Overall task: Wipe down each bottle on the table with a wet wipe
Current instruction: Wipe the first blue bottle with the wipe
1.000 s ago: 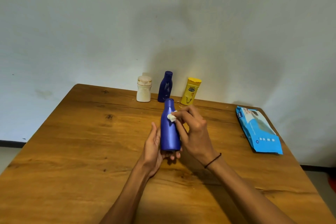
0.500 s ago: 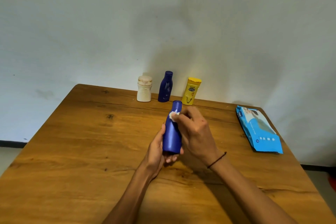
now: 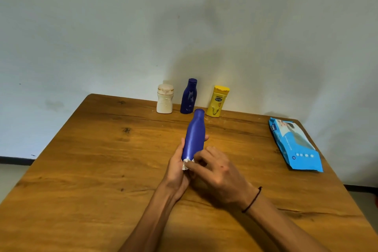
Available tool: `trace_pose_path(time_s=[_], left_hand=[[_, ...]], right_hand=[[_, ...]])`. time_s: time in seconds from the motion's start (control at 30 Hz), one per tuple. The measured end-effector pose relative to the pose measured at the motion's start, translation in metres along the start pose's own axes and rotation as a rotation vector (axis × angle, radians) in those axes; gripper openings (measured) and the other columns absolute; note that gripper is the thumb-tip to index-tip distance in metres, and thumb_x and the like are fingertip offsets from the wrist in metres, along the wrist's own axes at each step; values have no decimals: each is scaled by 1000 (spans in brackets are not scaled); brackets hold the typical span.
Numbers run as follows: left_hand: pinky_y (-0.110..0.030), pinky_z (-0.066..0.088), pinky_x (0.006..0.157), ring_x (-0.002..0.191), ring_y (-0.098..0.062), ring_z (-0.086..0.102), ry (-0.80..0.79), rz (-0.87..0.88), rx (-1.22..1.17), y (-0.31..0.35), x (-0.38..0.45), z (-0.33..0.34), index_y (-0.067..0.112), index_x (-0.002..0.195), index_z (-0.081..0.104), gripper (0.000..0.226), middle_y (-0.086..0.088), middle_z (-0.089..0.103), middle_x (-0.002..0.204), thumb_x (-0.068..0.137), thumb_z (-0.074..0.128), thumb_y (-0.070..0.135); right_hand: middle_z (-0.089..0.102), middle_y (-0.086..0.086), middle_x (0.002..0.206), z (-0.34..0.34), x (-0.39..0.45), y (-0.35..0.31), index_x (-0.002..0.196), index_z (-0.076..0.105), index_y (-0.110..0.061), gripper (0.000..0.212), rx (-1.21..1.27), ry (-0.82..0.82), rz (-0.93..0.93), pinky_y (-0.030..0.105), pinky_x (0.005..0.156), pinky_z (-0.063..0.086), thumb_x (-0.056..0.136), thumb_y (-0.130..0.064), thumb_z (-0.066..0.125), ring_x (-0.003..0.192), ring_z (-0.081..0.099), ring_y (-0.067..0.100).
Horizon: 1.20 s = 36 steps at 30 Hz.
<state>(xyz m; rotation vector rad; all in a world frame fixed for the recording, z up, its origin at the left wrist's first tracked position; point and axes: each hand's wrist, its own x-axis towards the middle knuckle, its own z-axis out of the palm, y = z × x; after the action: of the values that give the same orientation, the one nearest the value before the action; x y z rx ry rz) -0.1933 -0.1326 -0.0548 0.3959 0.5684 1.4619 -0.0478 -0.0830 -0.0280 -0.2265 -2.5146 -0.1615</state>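
- Head view: the left hand [image 3: 177,166] wraps its grip round the tall blue plastic bottle [image 3: 194,136], held tilted above the brown wooden tabletop [image 3: 86,161].
- The right hand [image 3: 216,172] pinches a small white wet wipe [image 3: 186,164] against the bottle's bottom end.

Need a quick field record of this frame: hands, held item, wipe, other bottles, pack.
left hand: holds the blue bottle by its lower half
right hand: pinches the wipe against the bottle's base
blue bottle: off the table, tilted, cap pointing away
standing at far edge: white bottle, dark blue bottle, yellow bottle
wipe pack: lying flat, right side of table
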Motion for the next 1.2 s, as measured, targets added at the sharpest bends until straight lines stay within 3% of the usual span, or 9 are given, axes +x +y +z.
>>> trace_pose_path(time_s=[0.23,0.3,0.37,0.47,0.63,0.77,0.97,1.13,1.2], left_hand=[[-36,59,93,106,-23,67,2,-27,41,2,2,-1,14,146,64,80,-14,69,120,99,44,75],[-31,60,81,93,-19,68,-9,-24,53,4,1,-4,15,147,63,80,-12,69,109,97,48,76],[-24,60,60,74,-13,69,-26,-23,76,5,1,-6,16,147,62,73,-9,68,97,100,51,71],[-19,48,43,58,-8,62,10,3,164,4,3,-7,18,141,68,68,-5,67,86,102,47,69],[-21,47,50,69,-15,57,57,63,89,5,3,-7,16,119,81,59,-12,70,96,97,54,64],[-16,36,40,45,-5,45,62,91,179,7,2,-6,19,117,80,60,-7,63,84,88,68,70],[-16,36,37,44,-3,44,43,130,231,10,2,-6,21,115,80,55,-3,62,79,86,75,67],[-17,34,37,47,-6,43,71,143,337,7,-2,-3,23,107,80,40,-4,63,84,78,83,51],[-18,36,38,50,-6,47,144,155,420,2,-3,3,16,111,72,65,0,63,82,67,91,61]], right_hand=[[52,9,112,5,-5,2,130,58,-8,31,-34,69,13,39,74,45,102,-13,69,91,52,24],[53,8,113,2,-9,3,128,59,-9,29,-66,103,22,39,73,43,101,-13,69,91,51,24],[54,7,114,-2,-12,2,128,61,-11,25,-70,118,44,38,73,42,103,-15,66,91,50,23],[58,8,112,-9,-13,-1,126,62,-11,20,-33,122,70,37,73,40,111,-17,51,91,49,23],[66,12,109,-10,-17,-5,117,63,-13,27,138,145,265,37,74,49,93,-16,76,98,55,22],[63,0,109,-6,-16,-12,108,70,-11,15,335,219,395,32,80,49,97,-6,62,101,57,15],[66,-6,100,-5,-8,-21,102,68,-19,11,651,409,644,44,76,55,100,-9,62,93,65,22],[66,-3,98,-5,1,-27,102,67,-24,19,720,484,786,38,78,57,99,-6,63,92,65,22],[66,-4,98,-5,3,-30,102,66,-19,12,735,491,791,33,79,56,101,-8,62,92,66,20]])
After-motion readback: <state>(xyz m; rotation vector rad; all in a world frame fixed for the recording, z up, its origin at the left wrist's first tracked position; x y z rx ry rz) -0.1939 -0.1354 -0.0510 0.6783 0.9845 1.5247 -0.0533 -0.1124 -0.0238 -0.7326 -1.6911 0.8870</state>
